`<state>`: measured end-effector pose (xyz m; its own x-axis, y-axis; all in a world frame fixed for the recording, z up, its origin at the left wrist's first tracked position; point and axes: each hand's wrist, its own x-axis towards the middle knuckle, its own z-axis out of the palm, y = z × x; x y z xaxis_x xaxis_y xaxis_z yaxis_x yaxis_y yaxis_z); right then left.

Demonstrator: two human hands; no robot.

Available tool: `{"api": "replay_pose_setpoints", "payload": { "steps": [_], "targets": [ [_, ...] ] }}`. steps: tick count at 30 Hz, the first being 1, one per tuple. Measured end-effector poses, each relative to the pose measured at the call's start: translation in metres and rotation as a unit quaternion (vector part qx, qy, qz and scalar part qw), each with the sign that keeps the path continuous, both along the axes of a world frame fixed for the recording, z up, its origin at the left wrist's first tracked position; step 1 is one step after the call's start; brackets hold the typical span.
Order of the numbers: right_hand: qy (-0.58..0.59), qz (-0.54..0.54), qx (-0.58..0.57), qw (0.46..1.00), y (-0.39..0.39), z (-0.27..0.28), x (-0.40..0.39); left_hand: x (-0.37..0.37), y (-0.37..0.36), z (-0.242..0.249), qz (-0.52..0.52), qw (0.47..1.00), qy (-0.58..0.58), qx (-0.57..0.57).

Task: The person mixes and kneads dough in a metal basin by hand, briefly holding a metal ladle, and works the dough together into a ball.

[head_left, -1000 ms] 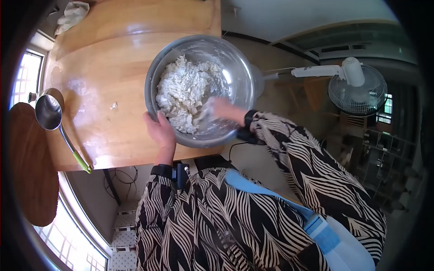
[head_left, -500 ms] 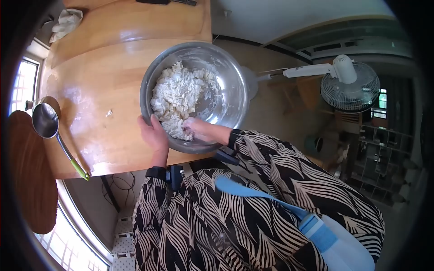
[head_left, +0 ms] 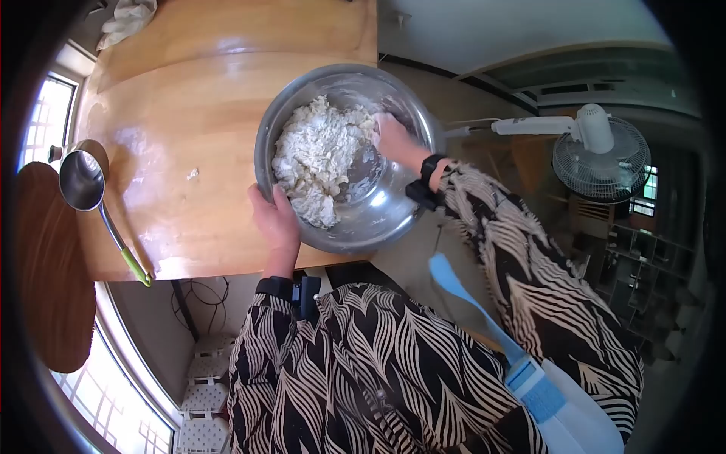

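Half a second on, my right hand has swung from the bowl's near wall, at about 6 o'clock, up to the far side at about 2 o'clock, and the bowl itself sits a touch farther right in view. At far left, a ladle lies on the table, cup at 10 o'clock, green-tipped handle trailing toward 5 o'clock. A cloth sits at the table's far corner. My left hand grips the bowl's rim at about 7 o'clock, thumb hooked over the edge. Shaggy dough fills the bowl's left half. My right hand presses into the dough's right edge, fingers curled; whether they clutch any dough I cannot tell. A fan stands at far right.
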<state>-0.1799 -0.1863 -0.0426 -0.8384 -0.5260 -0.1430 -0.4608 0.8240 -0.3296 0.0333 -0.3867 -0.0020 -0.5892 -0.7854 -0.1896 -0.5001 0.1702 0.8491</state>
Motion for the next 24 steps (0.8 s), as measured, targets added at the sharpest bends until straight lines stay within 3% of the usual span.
{"api": "replay_pose_setpoints", "payload": {
  "steps": [2, 4, 5, 6, 9, 10, 13, 15, 17, 18, 21, 24],
  "targets": [
    [-0.103, -0.134, -0.082, 0.982, -0.005, 0.006, 0.04, 0.001, -0.001, -0.01, 0.016, 0.999, 0.023, -0.024],
    [-0.097, -0.152, -0.061, 0.982, 0.0, -0.009, 0.085, -0.003, 0.005, -0.008, 0.017, 1.0, 0.024, -0.009],
    [-0.094, -0.131, -0.039, 0.986, 0.001, -0.019, 0.104, -0.003, 0.004, -0.003, 0.014, 1.0, 0.008, 0.009],
    [-0.112, -0.132, -0.119, 0.978, 0.0, -0.028, 0.122, -0.001, 0.001, 0.0, 0.014, 1.0, -0.008, 0.026],
    [-0.283, -0.077, -0.077, 0.953, -0.006, 0.003, 0.116, -0.001, 0.0, -0.005, 0.009, 1.0, 0.015, -0.006],
    [-0.235, -0.018, -0.082, 0.968, 0.012, -0.023, 0.095, -0.001, 0.002, -0.008, 0.007, 1.0, 0.02, -0.004],
    [-0.189, -0.206, -0.092, 0.956, 0.017, -0.006, 0.018, 0.002, 0.004, -0.01, 0.015, 1.0, 0.021, -0.014],
    [-0.177, -0.228, -0.196, 0.937, 0.004, 0.009, 0.043, 0.002, 0.01, -0.01, 0.024, 0.999, 0.026, -0.027],
    [-0.143, -0.115, -0.132, 0.974, 0.011, -0.032, 0.084, 0.001, 0.011, -0.001, 0.016, 1.0, -0.005, -0.01],
    [-0.17, -0.119, -0.161, 0.965, 0.008, -0.03, 0.112, 0.0, 0.006, 0.002, 0.012, 1.0, -0.019, -0.008],
    [-0.2, -0.066, -0.083, 0.974, 0.007, -0.018, 0.1, 0.0, 0.0, -0.015, -0.007, 0.998, 0.019, -0.054],
    [-0.142, -0.197, -0.172, 0.955, 0.01, -0.003, 0.064, 0.001, 0.004, -0.003, -0.005, 1.0, -0.011, -0.015]
  ]
}}
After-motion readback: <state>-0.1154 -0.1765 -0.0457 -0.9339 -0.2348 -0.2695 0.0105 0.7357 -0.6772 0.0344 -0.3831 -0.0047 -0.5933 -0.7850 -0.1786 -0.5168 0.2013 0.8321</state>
